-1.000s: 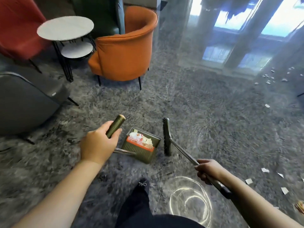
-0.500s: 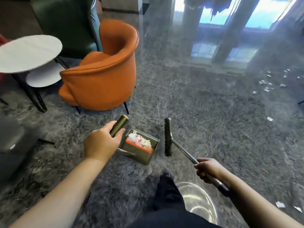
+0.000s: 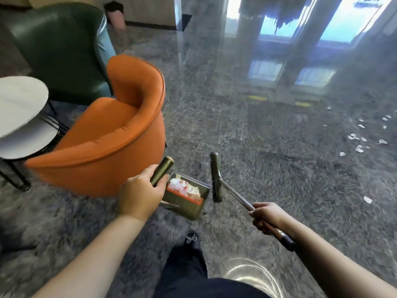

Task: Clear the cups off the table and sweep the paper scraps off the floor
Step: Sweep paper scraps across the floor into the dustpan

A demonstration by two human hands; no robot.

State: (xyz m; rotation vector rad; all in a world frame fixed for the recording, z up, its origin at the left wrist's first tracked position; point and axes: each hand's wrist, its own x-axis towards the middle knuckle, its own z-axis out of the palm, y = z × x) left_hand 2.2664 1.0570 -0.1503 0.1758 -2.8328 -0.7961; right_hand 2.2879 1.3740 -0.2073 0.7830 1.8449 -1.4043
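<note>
You are holding the dustpan [image 3: 186, 196] by its olive handle [image 3: 161, 171] in your left hand [image 3: 140, 193], with the fingers wrapped round the handle and the thumb lying along its side. The pan is hanging in front of you, just right of that hand, its open top facing up. Inside it, crumpled white paper [image 3: 186, 187] is lying against a red strip; the blur is making it hard to tell whether the strip is part of the pan or something in it.

Your right hand [image 3: 267, 217] is gripping the metal shaft of the broom [image 3: 216, 178], fingers curled fully round it, with the black end of the shaft sticking out behind your wrist. The broom head is standing on edge just right of the dustpan, bristles facing the pan, close to it but not touching.

Paper scraps [image 3: 358, 143] are lying scattered on the glossy dark floor [image 3: 268, 168] far to your right, well apart from the broom, and one more scrap [image 3: 367, 199] is lying nearer, off your right hand.

To your left, an orange armchair [image 3: 111, 134] is standing just beside your left hand, with a dark green armchair [image 3: 62, 50] behind it. A round white table [image 3: 19, 104] on black legs is sitting at the left edge, above a second, lower round top. Your dark trouser leg and shoe [image 3: 191, 239] are showing below the dustpan.
</note>
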